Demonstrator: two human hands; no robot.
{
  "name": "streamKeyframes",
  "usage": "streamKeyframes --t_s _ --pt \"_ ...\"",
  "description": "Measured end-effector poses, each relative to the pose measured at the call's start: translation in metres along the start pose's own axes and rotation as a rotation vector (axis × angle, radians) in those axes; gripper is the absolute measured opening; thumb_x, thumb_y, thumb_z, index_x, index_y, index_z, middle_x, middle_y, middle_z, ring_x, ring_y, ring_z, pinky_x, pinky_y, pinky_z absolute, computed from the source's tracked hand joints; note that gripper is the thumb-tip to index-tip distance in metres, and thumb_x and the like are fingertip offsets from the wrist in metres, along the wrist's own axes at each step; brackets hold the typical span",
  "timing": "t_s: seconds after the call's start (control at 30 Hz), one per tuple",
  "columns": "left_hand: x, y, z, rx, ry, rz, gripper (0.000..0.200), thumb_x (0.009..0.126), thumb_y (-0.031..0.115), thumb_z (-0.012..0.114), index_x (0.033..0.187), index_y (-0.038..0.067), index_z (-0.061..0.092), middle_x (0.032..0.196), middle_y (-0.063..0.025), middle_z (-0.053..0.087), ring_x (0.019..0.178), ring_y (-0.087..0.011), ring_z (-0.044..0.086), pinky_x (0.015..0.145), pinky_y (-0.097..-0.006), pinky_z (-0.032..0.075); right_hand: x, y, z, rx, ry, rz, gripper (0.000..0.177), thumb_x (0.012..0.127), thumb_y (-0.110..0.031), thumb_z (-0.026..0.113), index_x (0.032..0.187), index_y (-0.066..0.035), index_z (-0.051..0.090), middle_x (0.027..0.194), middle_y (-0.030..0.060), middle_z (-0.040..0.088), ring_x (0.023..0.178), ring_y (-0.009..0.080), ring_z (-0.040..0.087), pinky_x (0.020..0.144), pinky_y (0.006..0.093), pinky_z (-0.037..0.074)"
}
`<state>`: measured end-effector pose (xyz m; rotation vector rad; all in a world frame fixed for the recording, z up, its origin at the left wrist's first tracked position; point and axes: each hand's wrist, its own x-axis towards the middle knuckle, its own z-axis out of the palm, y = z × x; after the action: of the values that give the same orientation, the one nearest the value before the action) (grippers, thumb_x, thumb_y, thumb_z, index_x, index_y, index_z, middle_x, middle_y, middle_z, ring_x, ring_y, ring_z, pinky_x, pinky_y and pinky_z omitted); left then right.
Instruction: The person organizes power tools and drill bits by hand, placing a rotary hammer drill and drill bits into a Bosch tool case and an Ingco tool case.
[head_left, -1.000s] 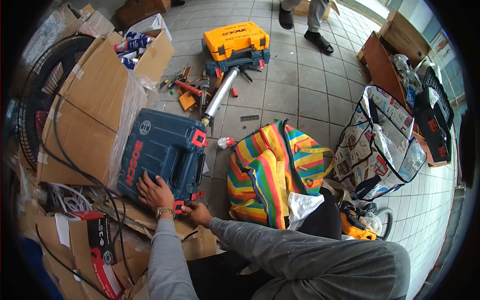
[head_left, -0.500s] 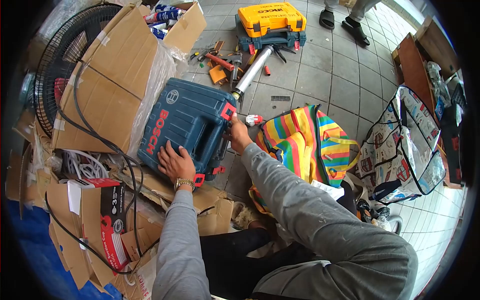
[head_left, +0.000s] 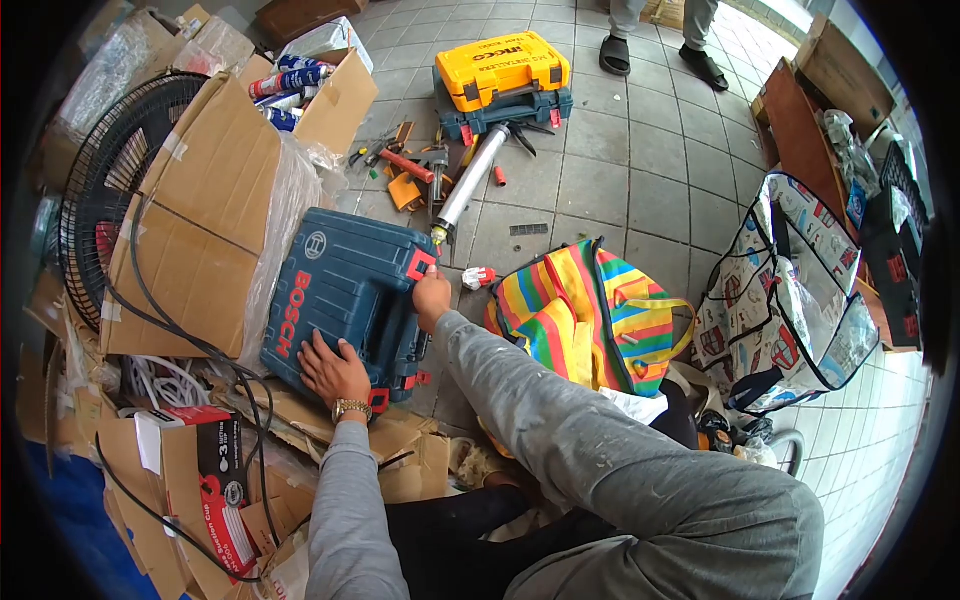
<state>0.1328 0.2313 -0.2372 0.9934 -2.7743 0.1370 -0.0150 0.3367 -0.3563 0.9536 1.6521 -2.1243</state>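
A dark blue Bosch tool case (head_left: 345, 270) lies tilted with its lid closed, on top of another blue case at its right edge. My left hand (head_left: 336, 370) rests flat on the lid beside the lettering, fingers spread. At the case's right edge my right hand (head_left: 432, 298) is at the upper red latch (head_left: 421, 264), its fingers bent around the edge and partly hidden. The lower red latch (head_left: 379, 400) sits just right of my left wrist. Right of my right hand lies a small red and white item (head_left: 478, 278).
A striped bag (head_left: 570, 310) stands at the right, with a patterned bag (head_left: 775, 300) beyond. A caulking gun (head_left: 470, 190), tools and a yellow case (head_left: 500, 70) lie ahead. Cardboard (head_left: 200, 220), a fan (head_left: 120, 190) and cables fill the left. A person's feet (head_left: 615, 55) show at the top.
The view has shifted, so the case and bags appear lower and the floor items further left. Both hands keep about the same places on the case, which remains closed.
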Motion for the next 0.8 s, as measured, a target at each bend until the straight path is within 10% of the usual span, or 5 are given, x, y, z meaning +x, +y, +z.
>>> streamKeyframes --t_s 0.43,0.53,0.6,0.73,0.8 --pt "0.002 0.005 0.01 0.002 0.021 0.011 0.06 0.098 0.038 0.054 0.148 0.006 0.044 0.155 -0.0282 0.039 0.147 -0.0482 0.031 0.115 -0.0685 0.027 -0.012 -0.039 -0.01 -0.387 0.08 -0.028 0.039 0.104 -0.036 0.05 0.12 -0.003 0.065 0.118 0.0275 0.069 0.115 0.0434 0.065 0.095 0.0519 0.052" --pt "0.011 0.025 -0.002 -0.006 -0.052 -0.028 0.063 0.097 0.038 0.054 0.147 0.001 0.041 0.155 -0.0308 0.036 0.148 -0.0514 0.028 0.115 -0.0715 0.023 -0.016 -0.061 -0.031 0.108 -0.077 0.156 0.046 0.103 -0.041 0.056 0.128 -0.002 0.064 0.119 0.0261 0.069 0.114 0.0385 0.067 0.089 0.0482 0.056" --pt "0.018 0.045 0.002 0.058 -0.147 -0.137 0.061 0.098 0.039 0.053 0.14 -0.003 0.042 0.156 -0.0305 0.034 0.149 -0.0519 0.024 0.115 -0.0734 0.02 0.036 -0.014 -0.036 -0.399 -0.172 -0.141 0.048 0.102 -0.042 0.057 0.117 0.002 0.07 0.108 0.0251 0.072 0.105 0.0361 0.071 0.084 0.0481 0.057" --pt "0.074 0.082 0.001 -0.197 0.072 0.077 0.054 0.1 0.041 0.053 0.14 0.005 0.043 0.152 -0.0251 0.039 0.149 -0.0482 0.025 0.112 -0.0775 0.019 0.059 -0.126 -0.104 -0.568 -0.053 -0.505 0.042 0.089 -0.036 0.062 0.101 0.002 0.074 0.093 0.0296 0.072 0.093 0.0479 0.069 0.085 0.0502 0.055" --pt "0.123 0.106 0.015 -0.235 0.123 0.069 0.057 0.102 0.043 0.05 0.147 0.01 0.041 0.156 -0.0248 0.036 0.151 -0.0477 0.023 0.112 -0.0772 0.019 0.102 -0.17 -0.129 -0.264 -0.162 -0.235 0.04 0.089 -0.029 0.065 0.108 0.006 0.071 0.095 0.0264 0.074 0.09 0.043 0.073 0.083 0.0472 0.055"
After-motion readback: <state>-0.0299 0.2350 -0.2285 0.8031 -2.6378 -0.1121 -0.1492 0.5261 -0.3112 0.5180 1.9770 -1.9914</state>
